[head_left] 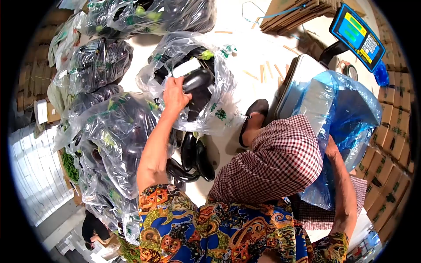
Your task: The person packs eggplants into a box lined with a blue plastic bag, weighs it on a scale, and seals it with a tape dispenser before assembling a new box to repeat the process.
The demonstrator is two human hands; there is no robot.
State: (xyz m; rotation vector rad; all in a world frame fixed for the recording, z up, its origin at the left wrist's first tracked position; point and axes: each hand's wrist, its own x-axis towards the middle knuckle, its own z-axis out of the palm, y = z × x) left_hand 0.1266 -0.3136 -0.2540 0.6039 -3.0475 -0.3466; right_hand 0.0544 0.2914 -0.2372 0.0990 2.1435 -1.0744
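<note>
My left hand (176,95) reaches into an open clear plastic bag (221,94) of dark eggplants. Its fingers and thumb are closed on the end of a shiny eggplant (198,80) at the top of the bag. Beside it lies a white, paper-like piece (186,67). My right hand (332,147) is at the blue plastic bag (355,103), its fingers hidden by the film. That blue bag hangs open over the edge of a scale (302,72). Several loose eggplants (188,151) lie on the floor below the clear bag.
More clear bags of eggplants (118,140) line the left side and the top. The scale's blue display (357,37) stands at upper right, near flat cardboard (298,15). Stacked cartons (386,175) fill the right edge. Another person (94,228) bends at lower left.
</note>
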